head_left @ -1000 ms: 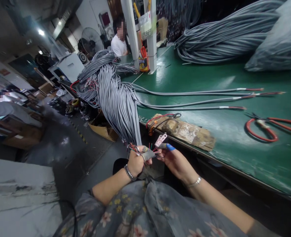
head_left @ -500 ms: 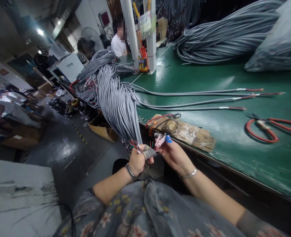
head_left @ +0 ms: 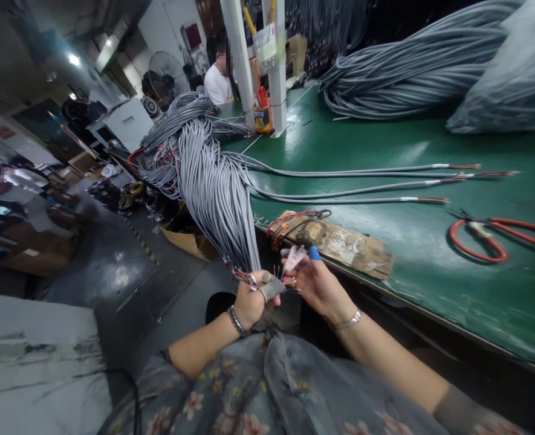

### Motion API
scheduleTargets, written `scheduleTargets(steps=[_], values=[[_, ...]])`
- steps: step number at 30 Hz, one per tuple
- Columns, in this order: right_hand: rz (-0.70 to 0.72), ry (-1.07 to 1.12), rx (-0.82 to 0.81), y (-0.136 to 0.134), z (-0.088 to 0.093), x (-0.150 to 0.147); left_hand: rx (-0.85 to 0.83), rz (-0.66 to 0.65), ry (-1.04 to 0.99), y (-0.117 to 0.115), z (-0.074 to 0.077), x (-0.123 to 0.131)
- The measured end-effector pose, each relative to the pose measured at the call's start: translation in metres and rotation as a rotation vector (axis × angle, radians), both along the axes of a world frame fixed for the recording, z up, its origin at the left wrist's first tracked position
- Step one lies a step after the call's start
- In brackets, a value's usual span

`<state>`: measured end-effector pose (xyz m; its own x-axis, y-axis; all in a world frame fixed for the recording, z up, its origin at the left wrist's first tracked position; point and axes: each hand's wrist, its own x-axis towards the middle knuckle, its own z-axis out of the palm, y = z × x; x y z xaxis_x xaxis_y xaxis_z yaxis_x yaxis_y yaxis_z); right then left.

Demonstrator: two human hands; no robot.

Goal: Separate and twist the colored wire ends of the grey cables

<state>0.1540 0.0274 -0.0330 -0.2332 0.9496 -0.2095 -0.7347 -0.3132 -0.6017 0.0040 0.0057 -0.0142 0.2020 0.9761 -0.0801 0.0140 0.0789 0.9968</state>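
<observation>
A thick bundle of grey cables (head_left: 215, 187) hangs off the edge of the green bench (head_left: 385, 145). My left hand (head_left: 252, 299) is closed round the bundle's lower end, where thin red, green and white wires stick out; a grey wrap covers its thumb. My right hand (head_left: 317, 283) is just to the right, fingers pinched on a small pinkish tool (head_left: 293, 258) held against the wire tips. A blue cap covers one fingertip of that hand.
Several stripped grey cables (head_left: 362, 181) lie along the bench. Red-handled scissors (head_left: 489, 238) rest at the right. A worn wooden block (head_left: 340, 241) sits at the bench edge. Large cable coils (head_left: 407, 66) fill the back. A seated person in white (head_left: 217, 81) works beyond the white post (head_left: 237, 60).
My right hand has lifted slightly and turned the pinkish tool against the wire tips. My left hand keeps its grip on the cable end, barely shifted.
</observation>
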Motion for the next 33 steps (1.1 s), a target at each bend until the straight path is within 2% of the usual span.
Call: scheduleTargets(steps=[5,24,26,29,31,33], values=[[-0.102,-0.074,0.03,0.0,-0.002,-0.002,0.0,0.059,-0.019,-0.001,-0.002,0.003],[-0.14,-0.069,0.024,-0.001,-0.002,-0.008,-0.038,0.074,0.052,0.002,0.006,0.012],[-0.108,-0.045,0.023,-0.003,0.0,-0.007,-0.026,0.07,0.04,0.001,0.006,0.01],[0.035,-0.052,0.018,-0.007,0.001,-0.002,0.0,0.046,0.038,-0.001,0.008,0.005],[0.131,-0.1,0.04,-0.011,0.001,0.001,0.018,0.017,0.065,-0.003,0.009,0.001],[0.161,-0.184,0.082,-0.015,0.0,0.004,0.038,-0.023,0.127,-0.004,0.01,-0.002]])
